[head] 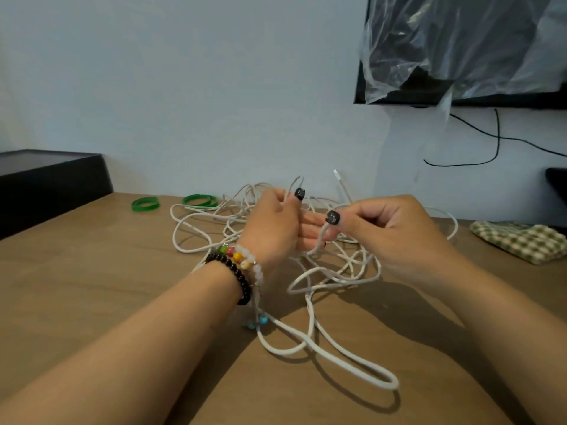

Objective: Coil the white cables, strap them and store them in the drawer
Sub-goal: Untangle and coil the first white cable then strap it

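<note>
Sprawling across the middle of the wooden counter [92,286], the white cables [334,277] lie in one loose tangle, with a long loop trailing toward 6 o'clock and other loops reaching out to 9 and 3 o'clock. Both hands are raised just over the heap at its centre. The left hand [273,225], wrist ringed with beaded bracelets [237,265], has its grip clamped on a strand, thumb pressed down on it, and two short cable ends stick up above the thumb. The right hand [395,231] pinches another stretch of white cable between thumb and curled fingers, and this strand drops from the pinch into the tangle. The two hands nearly touch at the fingertips. A white connector end [337,174] pokes up behind them at 12 o'clock. Two green bands [145,204] lie apart from the heap at 10 o'clock, near a black box [46,182] at the counter's edge. A folded green checked cloth [521,240] rests at 3 o'clock.
</note>
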Available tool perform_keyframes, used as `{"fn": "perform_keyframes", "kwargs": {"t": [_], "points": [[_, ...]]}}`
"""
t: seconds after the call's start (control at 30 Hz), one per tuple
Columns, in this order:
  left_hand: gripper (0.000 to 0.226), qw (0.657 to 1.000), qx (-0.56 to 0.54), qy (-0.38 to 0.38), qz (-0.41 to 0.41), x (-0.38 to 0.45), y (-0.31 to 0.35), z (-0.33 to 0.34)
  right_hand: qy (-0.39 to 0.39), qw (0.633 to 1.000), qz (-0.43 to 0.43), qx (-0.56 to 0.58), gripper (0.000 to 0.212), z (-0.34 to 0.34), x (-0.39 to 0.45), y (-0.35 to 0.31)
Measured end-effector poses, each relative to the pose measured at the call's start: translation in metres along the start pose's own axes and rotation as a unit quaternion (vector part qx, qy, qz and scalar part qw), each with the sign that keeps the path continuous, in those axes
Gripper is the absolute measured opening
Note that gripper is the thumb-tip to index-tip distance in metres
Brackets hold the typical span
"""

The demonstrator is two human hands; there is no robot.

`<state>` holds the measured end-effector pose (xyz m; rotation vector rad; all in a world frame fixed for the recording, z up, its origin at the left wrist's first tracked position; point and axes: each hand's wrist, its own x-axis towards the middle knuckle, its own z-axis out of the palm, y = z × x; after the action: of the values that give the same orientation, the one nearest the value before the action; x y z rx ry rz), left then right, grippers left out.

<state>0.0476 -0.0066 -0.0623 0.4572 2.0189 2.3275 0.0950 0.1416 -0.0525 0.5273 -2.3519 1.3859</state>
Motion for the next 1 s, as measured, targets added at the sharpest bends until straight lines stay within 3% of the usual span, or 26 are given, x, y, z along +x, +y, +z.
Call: {"fn": "perform_keyframes", "kwargs": {"t": [0.13,0.37,0.5,1.0], "points": [[0.023,0.997,0.047,-0.051,-0.025,-0.003,-0.002,0.003,0.054,0.998,-0.029,0.018,0.02,-0.008,0.0,-0.001],[0.035,0.993,0.097,-0.06,-0.018,-0.001,-0.002,0.0,0.064,0.997,-0.043,0.018,0.016,-0.004,-0.001,-0.002],[0.032,0.995,0.071,-0.065,-0.02,-0.005,-0.002,0.002,0.07,0.997,-0.041,0.004,0.005,-0.002,-0.001,0.0],[0.033,0.984,0.0,-0.161,-0.074,-0.006,-0.008,0.004,0.123,0.99,-0.057,-0.043,0.008,0.004,0.0,0.009]]}}
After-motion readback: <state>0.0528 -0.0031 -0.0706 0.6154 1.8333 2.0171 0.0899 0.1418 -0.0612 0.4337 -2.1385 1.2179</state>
